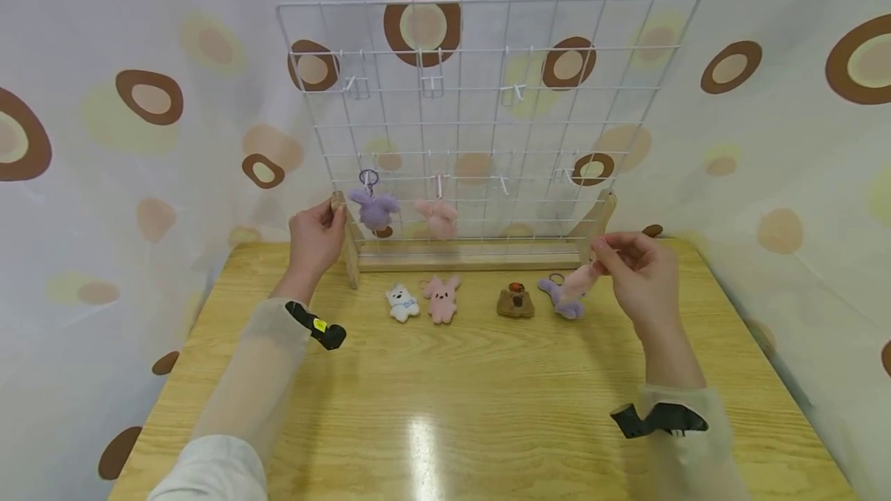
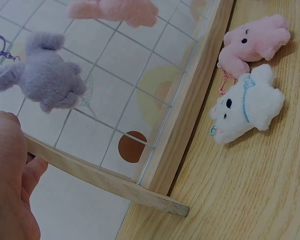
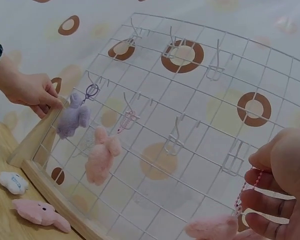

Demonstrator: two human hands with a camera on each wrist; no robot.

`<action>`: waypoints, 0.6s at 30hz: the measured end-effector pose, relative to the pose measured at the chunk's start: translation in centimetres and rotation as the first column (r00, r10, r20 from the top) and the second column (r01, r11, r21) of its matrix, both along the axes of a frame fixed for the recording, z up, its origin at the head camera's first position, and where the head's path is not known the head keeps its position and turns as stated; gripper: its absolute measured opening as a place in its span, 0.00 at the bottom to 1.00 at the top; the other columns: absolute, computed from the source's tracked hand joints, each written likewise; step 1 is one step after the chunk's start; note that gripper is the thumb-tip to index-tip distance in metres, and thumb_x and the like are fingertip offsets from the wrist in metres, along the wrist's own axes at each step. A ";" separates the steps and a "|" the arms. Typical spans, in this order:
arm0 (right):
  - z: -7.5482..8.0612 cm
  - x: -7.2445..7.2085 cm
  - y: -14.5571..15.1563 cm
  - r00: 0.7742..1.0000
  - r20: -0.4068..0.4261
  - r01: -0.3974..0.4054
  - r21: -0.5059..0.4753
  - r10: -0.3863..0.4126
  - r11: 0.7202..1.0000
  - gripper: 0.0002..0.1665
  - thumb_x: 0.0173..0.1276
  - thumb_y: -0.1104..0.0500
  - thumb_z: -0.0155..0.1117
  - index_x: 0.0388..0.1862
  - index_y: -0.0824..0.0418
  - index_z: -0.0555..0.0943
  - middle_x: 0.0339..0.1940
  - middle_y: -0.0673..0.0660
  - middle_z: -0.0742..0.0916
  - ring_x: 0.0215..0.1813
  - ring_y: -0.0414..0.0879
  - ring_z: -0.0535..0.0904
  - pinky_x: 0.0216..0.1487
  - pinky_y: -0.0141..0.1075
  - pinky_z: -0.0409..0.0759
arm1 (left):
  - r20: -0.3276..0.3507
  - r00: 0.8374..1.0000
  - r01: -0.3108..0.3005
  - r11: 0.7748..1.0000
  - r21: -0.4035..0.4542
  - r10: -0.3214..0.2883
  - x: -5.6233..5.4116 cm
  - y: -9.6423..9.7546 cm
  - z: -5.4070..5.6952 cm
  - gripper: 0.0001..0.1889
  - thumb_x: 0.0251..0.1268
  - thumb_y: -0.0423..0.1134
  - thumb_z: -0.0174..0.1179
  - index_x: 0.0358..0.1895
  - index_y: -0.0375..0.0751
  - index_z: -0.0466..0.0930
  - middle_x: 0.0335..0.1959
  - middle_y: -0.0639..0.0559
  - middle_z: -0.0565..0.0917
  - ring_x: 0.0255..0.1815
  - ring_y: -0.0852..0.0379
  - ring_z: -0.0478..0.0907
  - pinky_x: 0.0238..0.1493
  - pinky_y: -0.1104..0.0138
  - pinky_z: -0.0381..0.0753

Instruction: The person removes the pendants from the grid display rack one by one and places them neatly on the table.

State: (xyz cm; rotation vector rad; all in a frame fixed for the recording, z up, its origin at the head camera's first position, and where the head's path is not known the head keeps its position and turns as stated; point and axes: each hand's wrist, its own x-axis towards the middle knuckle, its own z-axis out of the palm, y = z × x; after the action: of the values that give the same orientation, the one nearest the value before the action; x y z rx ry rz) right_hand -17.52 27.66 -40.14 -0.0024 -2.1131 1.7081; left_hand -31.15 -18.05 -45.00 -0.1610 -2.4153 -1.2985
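Observation:
My left hand (image 1: 316, 238) grips the top of the wooden side post (image 1: 348, 250) at the left end of a white wire grid rack (image 1: 473, 122). In my right hand (image 1: 640, 273) a pink plush keychain (image 1: 581, 282) hangs by its pink bead chain (image 3: 257, 178), pinched between thumb and fingers. It hangs in front of the rack's right post, over a purple plush keychain (image 1: 565, 308) on the table. A purple bunny keychain (image 1: 376, 209) and a pink plush keychain (image 1: 440, 219) hang from hooks on the lower left of the grid.
On the wooden table (image 1: 418, 400) lie a white bear plush (image 1: 401, 303), a pink bunny plush (image 1: 442, 300) and a brown plush (image 1: 515, 301), in front of the rack's base. Bare hooks (image 1: 504, 184) stick out from the grid. Patterned cloth (image 1: 139, 199) surrounds the table.

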 end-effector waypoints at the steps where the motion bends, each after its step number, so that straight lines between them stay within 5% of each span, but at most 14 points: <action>1: -0.2 0.2 0.1 1.000 -0.004 0.015 0.031 -0.015 0.999 0.12 0.75 0.65 0.71 0.45 0.76 0.84 0.31 0.49 0.90 0.30 0.42 0.85 0.35 0.27 0.82 | 0.002 1.000 0.000 1.000 -0.002 0.000 0.0 0.0 0.0 0.18 0.83 0.39 0.57 0.63 0.29 0.84 0.49 0.36 0.90 0.45 0.48 0.88 0.34 0.78 0.77; 10: -1.4 1.7 0.9 0.998 0.008 0.063 0.115 -0.064 0.991 0.11 0.75 0.64 0.70 0.44 0.75 0.85 0.30 0.46 0.89 0.31 0.42 0.84 0.32 0.27 0.80 | 0.013 1.000 -0.001 1.000 0.006 0.000 0.3 0.0 0.4 0.18 0.83 0.38 0.58 0.63 0.29 0.84 0.49 0.36 0.90 0.44 0.49 0.88 0.34 0.78 0.77; 18: -2.2 3.6 1.9 0.995 0.061 0.063 0.155 -0.073 0.986 0.14 0.77 0.61 0.70 0.47 0.74 0.85 0.33 0.55 0.90 0.32 0.44 0.85 0.32 0.28 0.80 | 0.010 1.000 0.016 1.000 0.012 -0.016 0.4 0.1 0.5 0.17 0.83 0.37 0.57 0.62 0.28 0.84 0.49 0.35 0.89 0.45 0.47 0.88 0.34 0.79 0.77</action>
State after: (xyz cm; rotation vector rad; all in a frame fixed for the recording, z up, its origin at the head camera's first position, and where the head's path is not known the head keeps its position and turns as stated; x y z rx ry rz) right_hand -13.93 29.56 -42.31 -0.0868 -2.2611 1.5231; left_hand -30.75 -17.95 -44.47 -0.1713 -2.4195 -1.3236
